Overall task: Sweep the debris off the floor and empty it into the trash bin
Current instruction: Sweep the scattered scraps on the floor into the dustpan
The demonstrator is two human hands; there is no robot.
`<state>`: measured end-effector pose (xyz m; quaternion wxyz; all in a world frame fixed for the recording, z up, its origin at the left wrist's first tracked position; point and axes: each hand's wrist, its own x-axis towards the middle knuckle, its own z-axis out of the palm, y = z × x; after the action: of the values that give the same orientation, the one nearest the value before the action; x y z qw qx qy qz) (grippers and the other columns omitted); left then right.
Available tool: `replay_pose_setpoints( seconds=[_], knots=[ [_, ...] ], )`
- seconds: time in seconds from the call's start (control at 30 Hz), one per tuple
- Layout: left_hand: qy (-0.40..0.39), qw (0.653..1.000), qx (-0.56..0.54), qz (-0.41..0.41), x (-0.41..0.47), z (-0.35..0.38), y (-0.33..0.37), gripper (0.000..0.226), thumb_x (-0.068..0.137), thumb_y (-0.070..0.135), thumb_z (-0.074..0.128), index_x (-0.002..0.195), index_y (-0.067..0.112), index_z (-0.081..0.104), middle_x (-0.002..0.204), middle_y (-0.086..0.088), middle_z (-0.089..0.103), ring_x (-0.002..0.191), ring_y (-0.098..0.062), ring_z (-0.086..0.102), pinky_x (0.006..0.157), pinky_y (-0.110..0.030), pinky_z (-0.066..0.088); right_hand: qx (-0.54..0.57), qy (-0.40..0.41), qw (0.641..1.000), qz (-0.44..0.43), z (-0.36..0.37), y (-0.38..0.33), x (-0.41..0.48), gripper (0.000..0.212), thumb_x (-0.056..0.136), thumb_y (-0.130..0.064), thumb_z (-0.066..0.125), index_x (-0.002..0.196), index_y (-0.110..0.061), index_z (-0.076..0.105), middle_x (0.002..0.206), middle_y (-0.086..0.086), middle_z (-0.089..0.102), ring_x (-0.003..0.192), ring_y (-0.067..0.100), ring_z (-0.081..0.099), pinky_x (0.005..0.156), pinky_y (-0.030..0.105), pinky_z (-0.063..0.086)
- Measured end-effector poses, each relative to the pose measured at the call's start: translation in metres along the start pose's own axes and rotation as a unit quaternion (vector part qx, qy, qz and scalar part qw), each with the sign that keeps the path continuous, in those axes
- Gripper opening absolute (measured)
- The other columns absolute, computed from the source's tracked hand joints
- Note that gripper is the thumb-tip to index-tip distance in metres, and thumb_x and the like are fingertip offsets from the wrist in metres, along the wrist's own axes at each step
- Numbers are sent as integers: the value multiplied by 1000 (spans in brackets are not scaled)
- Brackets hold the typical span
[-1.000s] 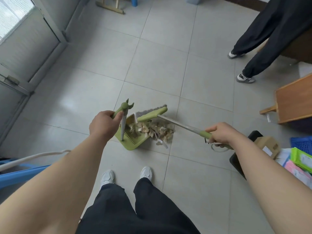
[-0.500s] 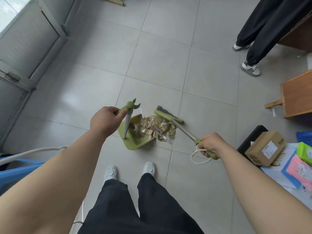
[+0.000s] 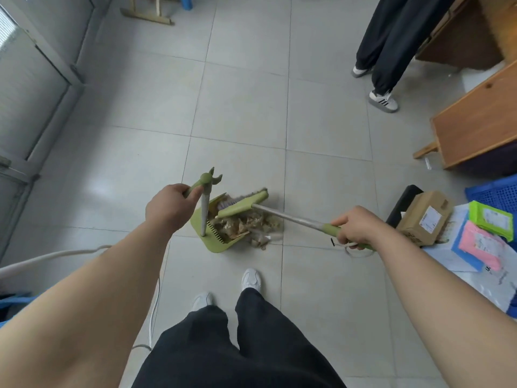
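Closest to you are your own black trousers [image 3: 223,345] and white sneakers [image 3: 251,278], planted on the pale grey tiled floor [image 3: 243,107], with a white cable [image 3: 152,317] trailing past your left leg.

Just ahead of your toes, your left hand [image 3: 167,211] has its fingers curled tight round the green grip at the top of the dustpan's grey upright handle [image 3: 204,214]. The olive-green plastic dustpan [image 3: 216,245] sits flat on the tiles with its comb teeth on your side.

Your right hand [image 3: 358,226] is out to the right, fingers wrapped round the green end grip of the long metal-handled green broom [image 3: 242,207]. A white loop of cord dangles under that fist.

The pile of tan paper-like scraps [image 3: 243,225] is half in and half out: part sits inside the pan and the rest is spilled on the floor at its right-hand lip. The broom head lies across the far side of the pile (it's motion-blurred, so you can't tell exactly where the bristles touch).

Further right there's a brown cardboard box [image 3: 425,219], then a pink packet [image 3: 481,245] and a bright green packet [image 3: 491,219] on some papers, with a blue plastic crate [image 3: 495,191] behind. Beyond that sits a piece of wooden furniture [image 3: 481,127], and a second person's black-trousered legs [image 3: 391,37] stand at the far right.
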<state>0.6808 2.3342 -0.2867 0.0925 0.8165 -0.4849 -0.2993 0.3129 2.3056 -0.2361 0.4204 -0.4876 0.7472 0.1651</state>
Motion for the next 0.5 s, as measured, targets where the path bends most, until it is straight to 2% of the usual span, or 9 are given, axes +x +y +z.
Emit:
replay_pose_setpoints(
  seconds=[0.07,0.17,0.23,0.33,0.4,0.5],
  knots=[
    [-8,1000,9,6,-2,-6,-9,53,90,60,43,57,20,35,49,5,36,46,-19,37,49,-26,26,33,15,999,10,4,4,-10,44,70,8,61,86,-32,70,69,4,64,52,21,53,47,23,45],
    [-6,1000,21,23,-5,-17,-23,54,90,62,42,57,20,37,49,5,38,47,-19,39,48,-26,26,93,25,995,36,16,8,-22,46,72,12,58,93,-26,72,71,10,66,49,22,50,44,22,40],
    [-2,999,25,32,-5,-26,-32,53,90,61,43,57,20,37,49,5,39,46,-20,39,48,-26,27,138,38,988,58,26,10,-28,42,73,14,55,98,-14,75,72,16,65,49,23,49,42,23,39],
    [-6,999,22,43,-3,-35,-42,54,88,62,46,59,17,37,50,5,38,48,-21,37,49,-26,28,211,55,970,108,47,15,-31,30,78,15,53,102,7,69,75,21,60,46,23,48,41,21,37],
    [-21,998,25,49,-1,-38,-49,55,88,63,46,62,14,47,53,4,41,50,-22,40,50,-26,31,249,55,957,138,67,16,-33,28,78,15,52,100,8,68,73,22,58,44,23,47,41,20,34],
    [-47,997,38,55,-1,-39,-58,58,88,61,47,77,6,61,58,1,47,51,-23,44,52,-27,35,308,62,933,178,99,14,-39,22,73,16,52,89,9,64,73,26,56,46,23,47,46,24,34]
  ],
)
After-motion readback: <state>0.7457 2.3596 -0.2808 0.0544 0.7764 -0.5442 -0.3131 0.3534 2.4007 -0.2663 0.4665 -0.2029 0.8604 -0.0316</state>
